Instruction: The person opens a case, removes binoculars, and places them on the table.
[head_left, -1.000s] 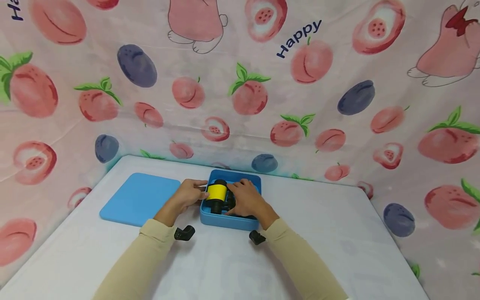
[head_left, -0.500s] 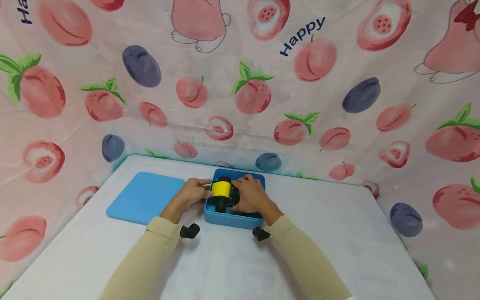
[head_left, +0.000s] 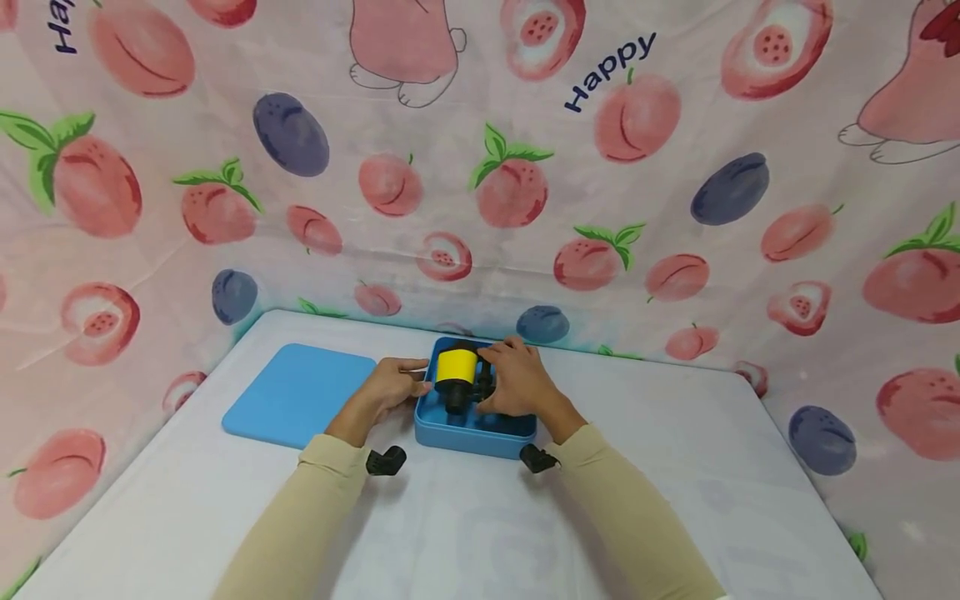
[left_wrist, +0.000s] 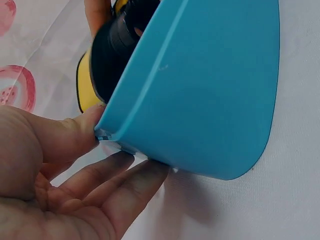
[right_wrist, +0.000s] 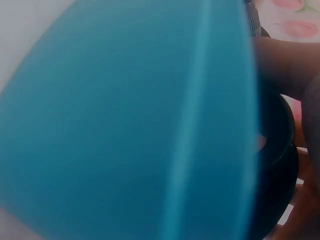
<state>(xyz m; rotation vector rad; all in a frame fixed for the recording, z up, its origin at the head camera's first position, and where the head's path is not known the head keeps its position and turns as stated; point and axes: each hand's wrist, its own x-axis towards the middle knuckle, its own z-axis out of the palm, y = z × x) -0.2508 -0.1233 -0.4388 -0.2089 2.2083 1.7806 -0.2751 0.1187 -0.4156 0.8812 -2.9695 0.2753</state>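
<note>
A pair of yellow and black binoculars (head_left: 456,367) is over the blue box (head_left: 472,442), tilted, with bare box floor showing below it. My right hand (head_left: 519,379) grips its right half, fingers over the far side and thumb nearer me, hiding most of that barrel. My left hand (head_left: 386,387) holds the box by its left wall. In the left wrist view, the thumb lies at the rim of the box (left_wrist: 200,90) and the fingertips press its outer side. The right wrist view is mostly filled by the blurred box wall (right_wrist: 125,100), with a dark barrel (right_wrist: 280,195) behind it.
A flat blue lid (head_left: 300,396) lies on the white table (head_left: 660,500) left of the box. Behind the table hangs a fruit-patterned cloth (head_left: 450,167). Black camera mounts (head_left: 386,461) sit at both wrists.
My right hand has raised the binoculars, and more of the box's floor shows beneath. My left hand stays at the box's left wall. The whole head view has shifted slightly.
</note>
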